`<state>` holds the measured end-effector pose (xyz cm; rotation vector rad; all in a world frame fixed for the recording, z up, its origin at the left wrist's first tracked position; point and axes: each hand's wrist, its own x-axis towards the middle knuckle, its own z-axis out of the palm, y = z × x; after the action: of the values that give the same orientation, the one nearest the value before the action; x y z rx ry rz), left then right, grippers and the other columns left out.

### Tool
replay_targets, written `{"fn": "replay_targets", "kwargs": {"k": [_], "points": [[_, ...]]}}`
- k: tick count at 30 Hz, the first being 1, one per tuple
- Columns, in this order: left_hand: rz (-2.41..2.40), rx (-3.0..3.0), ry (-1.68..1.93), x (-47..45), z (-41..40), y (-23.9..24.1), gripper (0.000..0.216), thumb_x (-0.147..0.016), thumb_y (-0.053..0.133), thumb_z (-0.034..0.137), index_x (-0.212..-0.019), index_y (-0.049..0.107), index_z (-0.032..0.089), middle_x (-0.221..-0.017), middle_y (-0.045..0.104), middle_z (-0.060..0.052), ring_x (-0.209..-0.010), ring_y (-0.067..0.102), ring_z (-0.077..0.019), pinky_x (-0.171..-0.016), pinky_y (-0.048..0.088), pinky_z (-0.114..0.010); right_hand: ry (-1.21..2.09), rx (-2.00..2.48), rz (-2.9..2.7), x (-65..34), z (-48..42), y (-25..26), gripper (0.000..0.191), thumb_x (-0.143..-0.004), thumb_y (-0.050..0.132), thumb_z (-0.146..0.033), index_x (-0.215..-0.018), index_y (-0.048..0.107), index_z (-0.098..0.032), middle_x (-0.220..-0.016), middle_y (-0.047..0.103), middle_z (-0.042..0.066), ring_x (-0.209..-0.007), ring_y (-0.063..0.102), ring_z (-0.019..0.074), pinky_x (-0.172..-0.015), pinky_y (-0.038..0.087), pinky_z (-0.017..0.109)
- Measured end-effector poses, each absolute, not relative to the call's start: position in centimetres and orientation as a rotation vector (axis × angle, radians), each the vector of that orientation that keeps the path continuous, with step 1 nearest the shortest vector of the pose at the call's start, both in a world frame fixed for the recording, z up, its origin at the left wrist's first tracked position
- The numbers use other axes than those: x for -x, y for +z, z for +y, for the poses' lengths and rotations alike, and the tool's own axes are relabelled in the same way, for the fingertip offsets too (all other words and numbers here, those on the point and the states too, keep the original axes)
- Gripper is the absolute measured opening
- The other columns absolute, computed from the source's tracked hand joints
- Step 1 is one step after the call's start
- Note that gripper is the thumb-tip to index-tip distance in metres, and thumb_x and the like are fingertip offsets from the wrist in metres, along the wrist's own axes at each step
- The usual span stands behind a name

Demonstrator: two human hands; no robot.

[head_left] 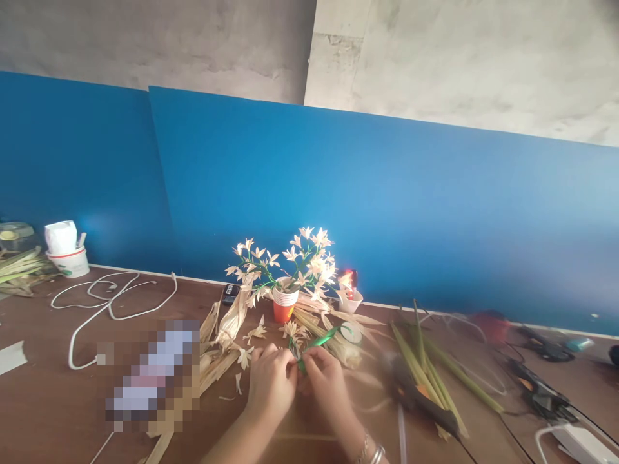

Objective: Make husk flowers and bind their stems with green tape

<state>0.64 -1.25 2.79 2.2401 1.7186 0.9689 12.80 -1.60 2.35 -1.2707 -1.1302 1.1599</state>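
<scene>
My left hand (272,376) and my right hand (325,375) meet over the front of the table, fingers pinched together. Between them runs a strip of green tape (325,338), which stretches up to the right toward a small tape roll (351,332). Just beyond the fingertips is a pale husk flower (294,333); whether my left fingers grip its stem is partly hidden. Behind my hands, an orange and white paper cup (284,303) holds several green-stemmed husk flowers (316,264). Loose husk flowers (245,356) lie by my left hand.
Dried corn husks (235,319) spread around the cup. At right lie a dark glue gun (423,399), green stalks (435,374) and a power strip (544,393). At left are a blurred-out phone-like object (155,374), a white cable (104,296) and a white tub (69,261).
</scene>
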Motion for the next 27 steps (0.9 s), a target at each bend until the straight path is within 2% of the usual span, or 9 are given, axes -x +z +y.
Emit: {"fn": "replay_targets", "kwargs": {"k": [6, 12, 15, 19, 24, 27], "points": [[1.423, -1.87, 0.924, 0.2, -0.3, 2.9, 0.021, -0.076, 0.051, 0.02, -0.073, 0.072, 0.021, -0.072, 0.074, -0.003, -0.076, 0.065, -0.0214, -0.072, 0.045, -0.03, 1.223, 1.267, -1.166, -13.3, -1.6, 2.4, 0.047, -0.07, 0.06, -0.063, -0.073, 0.055, -0.017, -0.051, 0.058, -0.002, -0.039, 0.054, 0.0104, -0.037, 0.039, 0.018], [1.246, -1.884, 0.863, 0.9, 0.0, 3.3, 0.03, -0.081, 0.047, 0.026, -0.065, 0.072, 0.019, -0.065, 0.072, -0.001, -0.065, 0.063, -0.0184, -0.062, 0.044, -0.025, 1.276, 1.238, -1.185, -13.3, -1.6, 2.2, 0.046, -0.07, 0.061, -0.062, -0.073, 0.054, -0.016, -0.052, 0.058, -0.003, -0.038, 0.054, 0.0099, -0.037, 0.039, 0.018], [1.345, -1.965, 0.849, 1.0, 0.0, 3.1, 0.027, -0.08, 0.049, 0.023, -0.064, 0.071, 0.02, -0.065, 0.071, -0.002, -0.068, 0.062, -0.0189, -0.065, 0.042, -0.026, 1.297, 1.248, -1.197, -13.5, -1.4, 2.0, 0.046, -0.07, 0.062, -0.06, -0.073, 0.055, -0.016, -0.052, 0.059, -0.002, -0.038, 0.054, 0.0097, -0.037, 0.038, 0.018], [1.545, -2.068, 0.866, 0.8, -0.3, 3.1, 0.024, -0.079, 0.05, 0.017, -0.067, 0.07, 0.021, -0.068, 0.071, -0.003, -0.073, 0.061, -0.0211, -0.068, 0.039, -0.03, 1.308, 1.277, -1.194, -13.8, -1.3, 2.4, 0.044, -0.068, 0.065, -0.057, -0.069, 0.06, -0.013, -0.056, 0.063, 0.001, -0.043, 0.059, 0.0113, -0.043, 0.044, 0.019], [1.562, -2.141, 0.906, 0.4, -0.8, 3.2, 0.026, -0.082, 0.047, 0.016, -0.069, 0.069, 0.021, -0.074, 0.072, -0.005, -0.078, 0.061, -0.0235, -0.074, 0.036, -0.035, 1.338, 1.299, -1.129, -14.1, -1.3, 3.2, 0.042, -0.07, 0.063, -0.053, -0.069, 0.065, -0.011, -0.058, 0.066, 0.005, -0.046, 0.062, 0.0131, -0.046, 0.048, 0.022], [1.55, -2.064, 0.918, 0.3, -0.6, 3.0, 0.025, -0.08, 0.048, 0.017, -0.069, 0.07, 0.021, -0.075, 0.072, -0.005, -0.078, 0.061, -0.0236, -0.074, 0.038, -0.035, 1.369, 1.296, -1.119, -14.3, -1.1, 2.8, 0.039, -0.066, 0.068, -0.05, -0.069, 0.066, -0.011, -0.059, 0.066, 0.005, -0.047, 0.062, 0.0128, -0.046, 0.047, 0.021]]}}
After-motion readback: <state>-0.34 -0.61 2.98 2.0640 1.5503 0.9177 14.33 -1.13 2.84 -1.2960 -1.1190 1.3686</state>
